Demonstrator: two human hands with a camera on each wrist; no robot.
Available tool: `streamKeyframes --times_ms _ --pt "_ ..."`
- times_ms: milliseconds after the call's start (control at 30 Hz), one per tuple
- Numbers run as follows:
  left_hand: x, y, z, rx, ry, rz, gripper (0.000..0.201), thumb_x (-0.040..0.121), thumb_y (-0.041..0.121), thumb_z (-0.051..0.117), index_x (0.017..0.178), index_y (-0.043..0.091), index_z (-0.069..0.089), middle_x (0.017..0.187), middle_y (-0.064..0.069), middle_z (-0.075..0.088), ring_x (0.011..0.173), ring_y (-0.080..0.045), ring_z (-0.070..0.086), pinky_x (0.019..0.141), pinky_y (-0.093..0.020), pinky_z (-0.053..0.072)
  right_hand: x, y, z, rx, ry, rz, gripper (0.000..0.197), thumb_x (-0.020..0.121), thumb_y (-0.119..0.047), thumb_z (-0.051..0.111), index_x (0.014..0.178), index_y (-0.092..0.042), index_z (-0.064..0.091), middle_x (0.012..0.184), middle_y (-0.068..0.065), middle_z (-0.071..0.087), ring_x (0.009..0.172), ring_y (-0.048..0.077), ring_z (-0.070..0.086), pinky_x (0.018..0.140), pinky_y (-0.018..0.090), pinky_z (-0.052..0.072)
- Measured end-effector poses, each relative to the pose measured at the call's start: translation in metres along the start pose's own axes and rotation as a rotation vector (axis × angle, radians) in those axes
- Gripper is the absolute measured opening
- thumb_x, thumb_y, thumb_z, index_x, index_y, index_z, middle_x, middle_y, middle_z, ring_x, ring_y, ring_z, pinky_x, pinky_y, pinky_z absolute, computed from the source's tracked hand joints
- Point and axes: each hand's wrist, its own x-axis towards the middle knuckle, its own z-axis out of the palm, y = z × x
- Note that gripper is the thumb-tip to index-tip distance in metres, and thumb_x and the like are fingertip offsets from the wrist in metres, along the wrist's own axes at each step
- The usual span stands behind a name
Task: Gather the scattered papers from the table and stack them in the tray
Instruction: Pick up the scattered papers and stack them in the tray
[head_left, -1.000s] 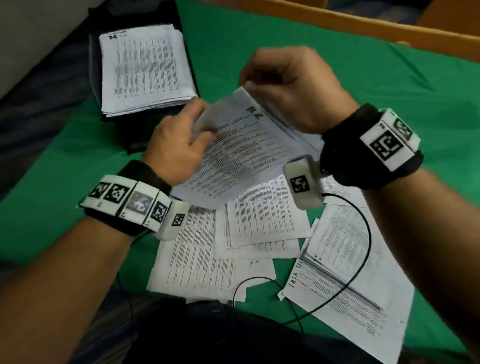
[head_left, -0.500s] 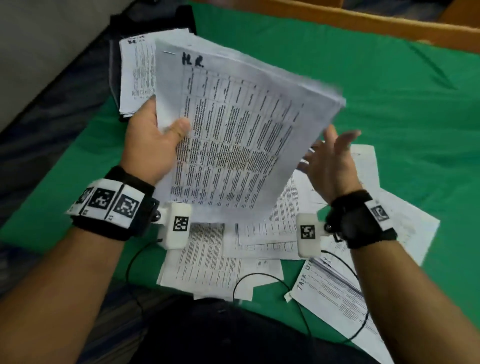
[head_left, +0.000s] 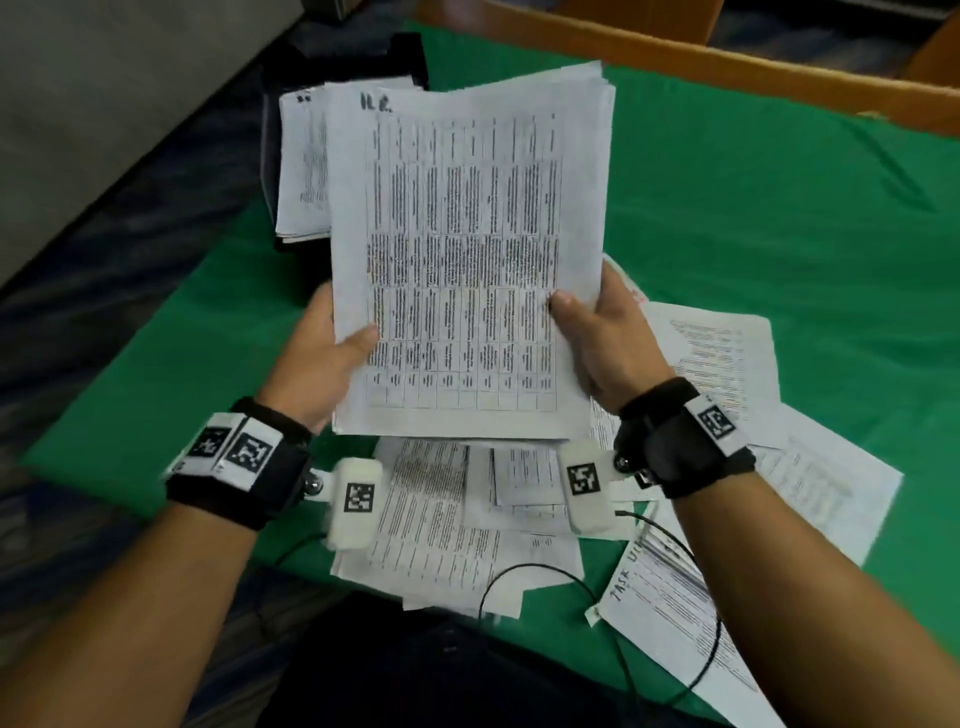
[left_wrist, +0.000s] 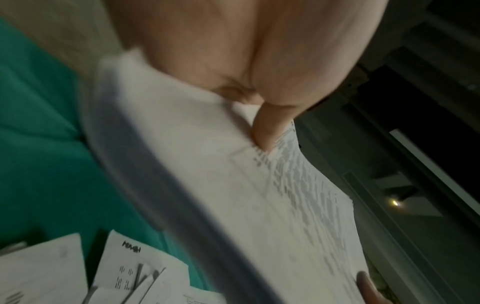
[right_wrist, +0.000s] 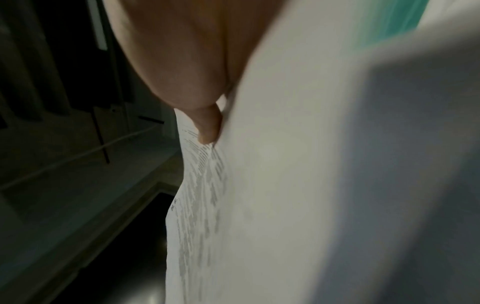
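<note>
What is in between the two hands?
The head view shows a bundle of printed papers between them. The left hand grips its left edge and the right hand grips its right edge, thumbs on the front sheet.

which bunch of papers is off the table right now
The bundle marked "H.R.", gripped upright by both hands; the scattered sheets lie flat on the green cloth.

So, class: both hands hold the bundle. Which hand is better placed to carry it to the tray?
Left, probably. The tray with its stack lies at the far left, on the side of the left hand. The right hand would have to cross over. Both grip the bundle now.
</note>
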Motion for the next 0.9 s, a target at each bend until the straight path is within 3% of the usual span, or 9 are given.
streamKeyframes --times_ms 133,233,333,400,467,600,667,733,900 --pt "0.023 -0.02 -0.02 0.008 0.18 -0.04 0.044 0.093 -0.001 0.047 0.129 0.024 0.047 0.104 0.013 0.063 0.1 -0.01 0.061 0.09 -0.034 0.048 0.01 0.006 0.032 -0.152 -0.071 0.162 0.025 0.097 -0.023 0.054 0.119 -0.015 0.047 0.1 0.015 0.066 0.067 0.032 0.064 0.052 0.044 0.054" --pt "0.046 -0.023 -0.046 -0.028 0.228 -0.082 0.042 0.093 -0.002 0.046 0.13 0.019 0.047 0.112 0.002 0.063 0.101 -0.017 0.06 0.091 -0.035 0.048 0.022 0.015 0.062 -0.19 -0.143 0.295 0.02 0.098 -0.018 0.05 0.117 -0.017 0.047 0.116 0.024 0.063 0.093 0.047 0.065 0.069 0.059 0.056" --pt "0.076 -0.023 -0.075 -0.03 0.251 -0.087 0.039 0.094 0.0 0.045 0.128 0.018 0.048 0.117 -0.002 0.063 0.101 -0.018 0.061 0.087 -0.033 0.048 0.044 0.007 0.09 -0.089 -0.149 0.373 0.02 0.1 -0.017 0.049 0.12 -0.016 0.047 0.111 0.014 0.068 0.083 0.036 0.07 0.058 0.044 0.059" --pt "0.1 -0.018 -0.09 -0.016 0.262 -0.074 0.037 0.094 0.001 0.045 0.128 0.017 0.049 0.121 -0.003 0.063 0.103 -0.02 0.061 0.089 -0.036 0.05 0.063 -0.003 0.107 -0.086 -0.141 0.365 0.02 0.101 -0.015 0.043 0.121 -0.015 0.047 0.105 0.015 0.07 0.06 0.031 0.066 0.042 0.03 0.05" --pt "0.128 -0.011 -0.103 0.015 0.219 -0.079 0.04 0.094 0.003 0.046 0.131 0.02 0.046 0.125 -0.004 0.062 0.106 -0.021 0.061 0.093 -0.041 0.05 0.086 -0.01 0.119 -0.138 -0.094 0.311 0.021 0.101 -0.011 0.04 0.121 -0.012 0.046 0.1 0.015 0.068 0.048 0.023 0.057 0.037 0.024 0.038" --pt "0.172 0.006 -0.12 0.01 0.1 -0.144 0.065 0.093 0.003 0.046 0.148 0.024 0.019 0.121 -0.001 0.063 0.109 -0.023 0.062 0.097 -0.048 0.048 0.143 -0.026 0.132 -0.22 0.047 0.246 0.018 0.1 -0.01 0.043 0.117 -0.008 0.049 0.092 0.011 0.061 0.049 0.015 0.045 0.042 0.026 0.035" --pt "0.181 0.009 -0.123 0.043 0.041 -0.147 0.072 0.093 0.004 0.046 0.15 0.024 0.008 0.114 -0.001 0.062 0.105 -0.023 0.063 0.09 -0.044 0.052 0.173 -0.028 0.136 -0.274 0.085 0.209 0.016 0.099 -0.01 0.044 0.114 -0.012 0.05 0.084 0.01 0.058 0.048 0.015 0.043 0.042 0.024 0.034" --pt "0.18 0.01 -0.124 0.091 -0.021 -0.138 0.071 0.094 0.003 0.046 0.151 0.023 0.008 0.111 -0.001 0.061 0.092 -0.024 0.065 0.074 -0.036 0.056 0.199 -0.027 0.137 -0.319 0.098 0.191 0.017 0.098 -0.01 0.045 0.113 -0.015 0.049 0.075 0.006 0.053 0.047 0.014 0.041 0.04 0.022 0.033" --pt "0.175 -0.004 -0.131 0.254 -0.029 -0.1 0.062 0.091 0.009 0.053 0.145 0.022 0.027 0.088 0.014 0.052 0.068 -0.02 0.06 0.064 -0.034 0.052 0.243 -0.019 0.145 -0.407 0.099 0.22 0.017 0.097 -0.013 0.047 0.114 -0.012 0.049 0.068 0.003 0.048 0.05 0.016 0.043 0.044 0.027 0.036"
